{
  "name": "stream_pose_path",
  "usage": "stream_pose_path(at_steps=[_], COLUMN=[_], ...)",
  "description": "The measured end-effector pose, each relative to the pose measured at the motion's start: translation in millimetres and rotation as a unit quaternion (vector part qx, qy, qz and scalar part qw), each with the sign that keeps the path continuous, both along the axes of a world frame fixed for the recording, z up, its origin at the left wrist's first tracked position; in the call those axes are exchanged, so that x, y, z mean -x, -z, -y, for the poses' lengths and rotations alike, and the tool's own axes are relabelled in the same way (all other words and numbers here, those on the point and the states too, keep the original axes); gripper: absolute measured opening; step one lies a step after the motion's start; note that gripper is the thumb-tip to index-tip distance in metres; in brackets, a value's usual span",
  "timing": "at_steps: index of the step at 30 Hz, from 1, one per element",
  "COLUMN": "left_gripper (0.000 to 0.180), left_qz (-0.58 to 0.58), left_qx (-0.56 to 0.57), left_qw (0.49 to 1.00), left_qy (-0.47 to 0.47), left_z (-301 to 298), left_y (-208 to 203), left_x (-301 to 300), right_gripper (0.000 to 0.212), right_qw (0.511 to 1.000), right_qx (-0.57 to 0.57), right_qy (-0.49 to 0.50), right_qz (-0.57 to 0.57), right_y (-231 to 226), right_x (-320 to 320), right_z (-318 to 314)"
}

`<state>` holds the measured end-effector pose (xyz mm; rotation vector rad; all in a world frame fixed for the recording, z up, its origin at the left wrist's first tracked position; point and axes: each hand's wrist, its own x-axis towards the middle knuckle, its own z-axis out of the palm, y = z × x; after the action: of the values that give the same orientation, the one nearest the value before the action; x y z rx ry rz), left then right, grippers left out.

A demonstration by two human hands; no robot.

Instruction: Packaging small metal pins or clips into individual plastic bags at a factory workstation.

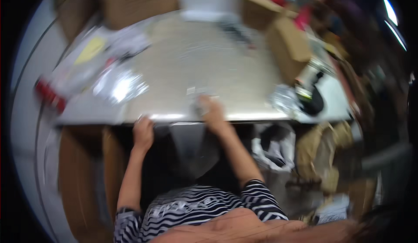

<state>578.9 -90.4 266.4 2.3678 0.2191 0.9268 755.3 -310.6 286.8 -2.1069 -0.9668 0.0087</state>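
Note:
My left hand [143, 132] is closed at the front edge of the table [174, 69], its fingers curled; whatever they hold, if anything, is hidden. Further right, my right hand [212, 113] reaches over the same edge onto the tabletop. Motion smears its fingers, so their grip cannot be read. Close to its left side lies a small, clear or whitish piece [193, 92], too blurred to name. Between my forearms a translucent, pale sheet [188, 140] hangs below the edge.
Shiny clear plastic packaging [119, 86] lies on the left, near a red object [50, 96]. Cardboard boxes [139, 1] stand at the back, another box [288, 47] at the right. Below the edge are an open carton [78, 177] on the left and a white-lined bin [274, 151] on the right.

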Motion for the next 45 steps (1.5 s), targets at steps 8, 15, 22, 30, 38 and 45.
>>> stream_pose_path(at_steps=[8, 15, 22, 30, 38, 45], left_gripper=[0.006, 0.001, 0.018, 0.039, 0.041, 0.082], left_qz=[-0.12, -0.312, -0.303, -0.181, -0.108, -0.175], left_qx=[0.203, 0.454, 0.283, 0.515, 0.799, 0.859], left_qw=[0.948, 0.787, 0.894, 0.829, 0.567, 0.419], left_qy=[0.213, 0.277, 0.169, 0.123, 0.169, 0.237], left_z=[79, 82, 84, 81, 112, 73], left_y=[-25, 1, 112, 68, 120, 147], left_x=[12, 48, 57, 32, 36, 52], right_gripper=[0.022, 0.014, 0.018, 0.022, 0.049, 0.056], right_qw=[0.969, 0.883, 0.966, 0.99, 0.973, 0.993], right_qx=[-0.164, -0.108, 0.151, -0.061, 0.136, 0.085], right_qy=[-0.064, -0.287, -0.156, 0.125, -0.049, -0.015], right_qz=[-0.172, -0.355, -0.137, -0.036, 0.178, 0.078], right_y=[-31, 30, 97, -31, 8, -18], right_x=[100, 122, 119, 14, -25, 88], right_z=[22, 65, 85, 77, -57, -13])
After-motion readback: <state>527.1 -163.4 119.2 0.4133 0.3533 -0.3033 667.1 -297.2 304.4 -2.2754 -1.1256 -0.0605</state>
